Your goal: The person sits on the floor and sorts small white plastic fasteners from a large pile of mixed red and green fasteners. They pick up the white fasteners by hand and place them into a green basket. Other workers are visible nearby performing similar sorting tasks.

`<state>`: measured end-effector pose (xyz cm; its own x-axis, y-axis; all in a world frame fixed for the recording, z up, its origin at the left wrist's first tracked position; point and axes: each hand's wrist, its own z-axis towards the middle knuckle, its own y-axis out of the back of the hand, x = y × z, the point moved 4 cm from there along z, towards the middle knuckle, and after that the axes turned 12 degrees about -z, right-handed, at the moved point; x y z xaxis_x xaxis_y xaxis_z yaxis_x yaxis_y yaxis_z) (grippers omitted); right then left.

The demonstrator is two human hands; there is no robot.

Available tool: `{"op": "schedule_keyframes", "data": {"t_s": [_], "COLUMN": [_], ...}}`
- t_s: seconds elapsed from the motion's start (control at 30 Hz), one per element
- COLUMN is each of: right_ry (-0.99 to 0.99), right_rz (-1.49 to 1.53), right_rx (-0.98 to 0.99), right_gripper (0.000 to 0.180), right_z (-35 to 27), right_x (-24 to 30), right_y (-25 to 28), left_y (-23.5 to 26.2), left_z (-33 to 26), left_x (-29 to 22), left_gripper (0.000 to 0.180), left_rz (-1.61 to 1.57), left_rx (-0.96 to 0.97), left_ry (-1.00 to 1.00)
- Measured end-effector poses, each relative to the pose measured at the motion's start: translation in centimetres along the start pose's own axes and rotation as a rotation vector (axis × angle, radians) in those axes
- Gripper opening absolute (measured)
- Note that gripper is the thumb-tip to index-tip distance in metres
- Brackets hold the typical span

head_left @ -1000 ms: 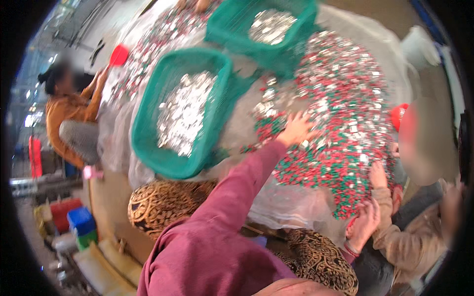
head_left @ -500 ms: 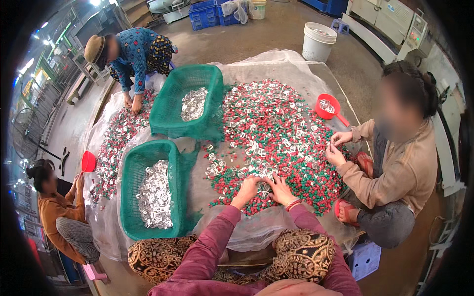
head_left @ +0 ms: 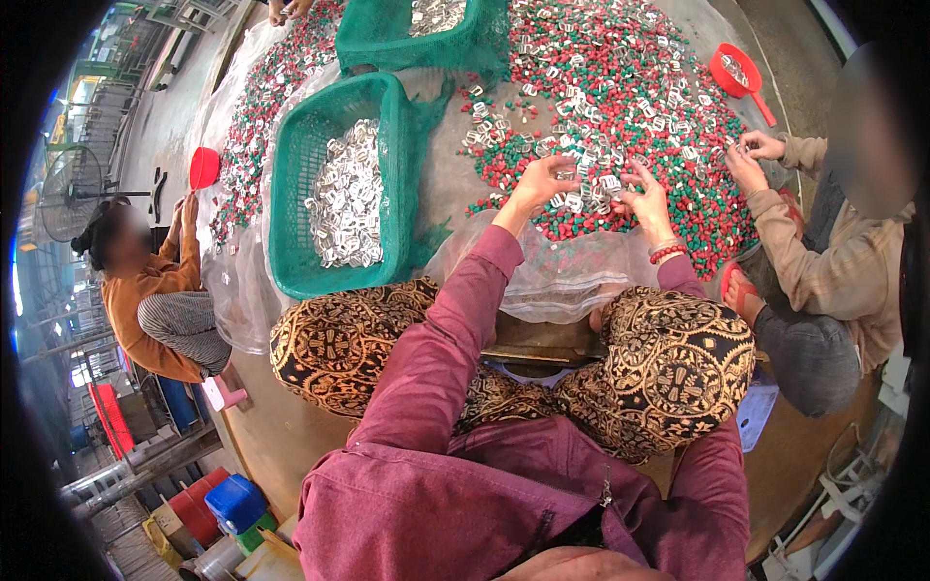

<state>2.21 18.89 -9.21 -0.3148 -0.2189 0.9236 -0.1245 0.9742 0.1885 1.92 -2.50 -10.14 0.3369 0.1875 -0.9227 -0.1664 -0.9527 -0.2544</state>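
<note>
I see my left hand and my right hand both down on the near edge of the heap of small red, green and silvery pieces spread over the clear plastic sheet. My left hand rests on the pieces with its fingers curled narrow; I cannot tell whether it pinches one. My right hand lies just beside it, fingers bent close over some silvery pieces, and again I cannot tell if any is gripped. A red bead bracelet circles my right wrist.

To the left of my hands stands a green mesh basket part filled with silvery pieces. A second green basket sits farther off, touching the first at its far corner.

On the right another person's hands work at the heap's right edge, near a red scoop. On the far left a person in an orange top reaches toward a red scoop beside a second strip of red and green pieces.
</note>
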Motion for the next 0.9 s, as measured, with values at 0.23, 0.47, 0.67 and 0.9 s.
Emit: {"op": "schedule_keyframes", "data": {"t_s": [0.23, 0.47, 0.67, 0.9], "right_ry": [-0.109, -0.194, -0.248, -0.145], "right_rz": [0.293, 0.727, 0.822, 0.638], "right_rx": [0.156, 0.375, 0.522, 0.275], "right_gripper": [0.037, 0.030, 0.031, 0.025], "right_z": [0.1, -2.0, -2.7, -3.7], "right_x": [-1.1, 0.5, 2.7, 1.5], "right_y": [0.1, -0.5, -0.8, -2.3], "left_y": [-0.9, -3.1, -6.0, -7.2], "left_z": [-1.1, -2.3, -3.0, -2.6], "left_x": [-1.4, -3.2, -6.2, -6.1], "left_gripper": [0.044, 0.058, 0.067, 0.045], "left_rz": [-0.003, -0.760, -0.590, -0.152], "left_rx": [0.040, 0.297, 0.440, 0.146], "left_ry": [0.263, 0.303, 0.105, -0.140]}}
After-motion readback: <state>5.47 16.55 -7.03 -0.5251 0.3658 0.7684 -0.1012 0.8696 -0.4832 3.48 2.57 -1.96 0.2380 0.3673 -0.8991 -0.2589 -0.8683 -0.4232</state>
